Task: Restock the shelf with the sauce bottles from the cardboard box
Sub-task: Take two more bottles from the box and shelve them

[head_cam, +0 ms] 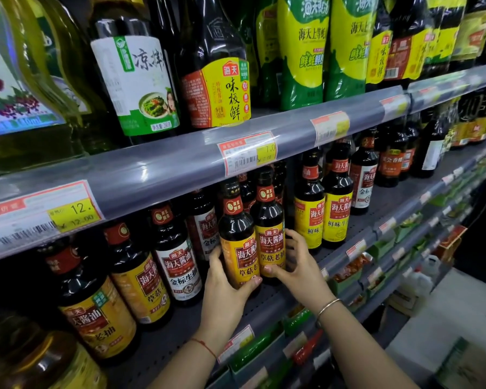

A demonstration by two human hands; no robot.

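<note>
Two dark sauce bottles with orange-yellow labels stand side by side on the middle shelf (264, 307). My left hand (225, 284) wraps the left bottle (237, 237) low on its label. My right hand (298, 262) grips the right bottle (270, 226) from its right side, thumb across the label's bottom. Both bottles are upright, near the shelf's front edge. The cardboard box is out of view.
More sauce bottles stand left (177, 256) and right (309, 209) of the pair, with a gap behind. The upper shelf rail (180, 167) with price tags hangs just above the caps. Lower shelves (376, 270) hold green trays. A pale floor lies at the bottom right.
</note>
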